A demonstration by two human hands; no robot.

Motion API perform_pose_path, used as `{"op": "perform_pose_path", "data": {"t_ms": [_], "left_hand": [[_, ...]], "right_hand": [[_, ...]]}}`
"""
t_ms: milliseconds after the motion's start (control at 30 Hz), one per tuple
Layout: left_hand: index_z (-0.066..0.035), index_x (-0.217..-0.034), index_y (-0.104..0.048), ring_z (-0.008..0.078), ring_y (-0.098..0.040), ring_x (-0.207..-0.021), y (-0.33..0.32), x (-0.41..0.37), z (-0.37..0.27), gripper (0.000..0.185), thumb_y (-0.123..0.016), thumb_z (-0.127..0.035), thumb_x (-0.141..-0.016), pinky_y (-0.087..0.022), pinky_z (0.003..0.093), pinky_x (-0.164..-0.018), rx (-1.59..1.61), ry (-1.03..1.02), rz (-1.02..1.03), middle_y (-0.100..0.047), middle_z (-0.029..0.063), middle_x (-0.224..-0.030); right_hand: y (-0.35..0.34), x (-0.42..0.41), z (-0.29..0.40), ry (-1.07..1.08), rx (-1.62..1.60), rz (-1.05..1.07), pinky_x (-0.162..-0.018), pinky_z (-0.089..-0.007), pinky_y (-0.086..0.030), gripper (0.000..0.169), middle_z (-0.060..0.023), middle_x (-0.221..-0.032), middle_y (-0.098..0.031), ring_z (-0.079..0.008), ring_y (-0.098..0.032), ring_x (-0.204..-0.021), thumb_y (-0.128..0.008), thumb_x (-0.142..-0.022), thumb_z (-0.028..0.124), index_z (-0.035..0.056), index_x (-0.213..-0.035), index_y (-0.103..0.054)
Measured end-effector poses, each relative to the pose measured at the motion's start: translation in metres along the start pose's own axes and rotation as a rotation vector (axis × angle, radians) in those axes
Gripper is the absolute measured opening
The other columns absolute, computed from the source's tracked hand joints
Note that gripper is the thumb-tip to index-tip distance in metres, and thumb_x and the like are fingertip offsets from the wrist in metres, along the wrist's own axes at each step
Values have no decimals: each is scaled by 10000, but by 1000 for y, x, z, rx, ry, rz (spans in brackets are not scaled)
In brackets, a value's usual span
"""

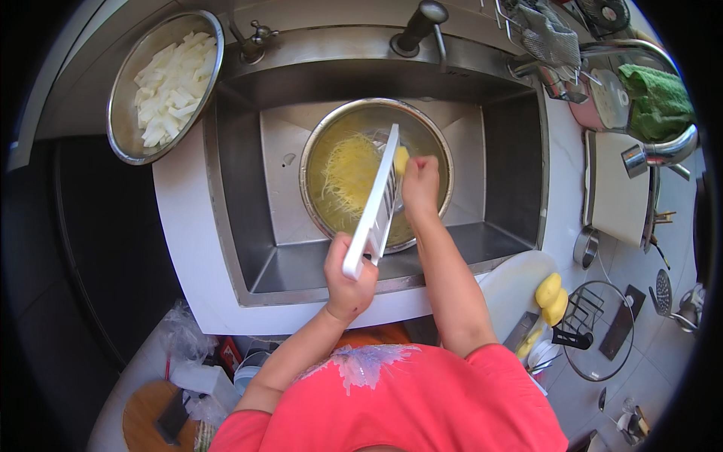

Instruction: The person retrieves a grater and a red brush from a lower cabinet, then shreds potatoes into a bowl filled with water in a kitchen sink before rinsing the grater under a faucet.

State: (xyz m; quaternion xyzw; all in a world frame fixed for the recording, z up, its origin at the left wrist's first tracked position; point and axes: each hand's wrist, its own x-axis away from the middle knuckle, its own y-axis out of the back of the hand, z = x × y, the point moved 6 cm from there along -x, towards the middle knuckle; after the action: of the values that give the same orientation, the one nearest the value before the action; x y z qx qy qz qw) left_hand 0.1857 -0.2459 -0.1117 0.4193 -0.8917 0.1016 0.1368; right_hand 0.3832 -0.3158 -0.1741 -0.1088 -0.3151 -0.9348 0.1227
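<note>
My left hand (349,282) grips the handle of a white plastic grater (373,209), tilted on its edge above a round steel bowl (444,141) in the sink. In my right hand (421,189) is a piece of peeled potato (401,160), held at the grater's right face; my fingers hide part of it. Pale yellow potato shreds (351,175) lie in cloudy liquid on the left side of the bowl. The grater covers the middle of the bowl.
The stainless sink (234,169) surrounds the bowl. At upper left stands a steel bowl of white cut vegetable pieces (175,90). Peeled potatoes (549,291) and a cleaver (521,331) lie on a round white board (497,282) at right. A faucet (418,31) rises behind the sink.
</note>
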Motion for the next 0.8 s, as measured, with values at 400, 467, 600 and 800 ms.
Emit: {"op": "perform_pose_path", "data": {"t_ms": [400,467,600,800], "left_hand": [[-26,-811,-477,150,-469,-658,14,-17,5,179,-492,73,-663,-411,267,-612,93,53,-78,-483,58,-742],[-31,-810,-479,135,-471,-664,10,-9,1,170,-501,71,-676,-413,264,-614,-8,-47,-48,-497,46,-741],[-36,-806,-476,117,-474,-673,2,0,-8,151,-526,56,-698,-421,260,-623,-68,-103,-40,-516,31,-742],[-26,-811,-483,162,-488,-677,6,-4,-2,179,-500,53,-652,-421,278,-639,-50,-96,-32,-498,62,-740]], "right_hand": [[1,86,24,273,-101,243,-653,-304,-422,123,-50,-760,-512,-125,-481,-727,-491,-938,139,30,-884,-477],[-12,65,15,167,-55,178,-692,-328,-455,136,-109,-777,-558,-183,-560,-750,-493,-930,134,6,-891,-473],[-13,-4,-11,-75,-85,86,-699,-349,-477,146,-145,-787,-590,-218,-606,-744,-494,-926,136,-5,-898,-471],[-19,50,14,110,23,176,-691,-372,-482,191,-169,-779,-612,-239,-610,-740,-474,-919,166,-16,-951,-521]]}}
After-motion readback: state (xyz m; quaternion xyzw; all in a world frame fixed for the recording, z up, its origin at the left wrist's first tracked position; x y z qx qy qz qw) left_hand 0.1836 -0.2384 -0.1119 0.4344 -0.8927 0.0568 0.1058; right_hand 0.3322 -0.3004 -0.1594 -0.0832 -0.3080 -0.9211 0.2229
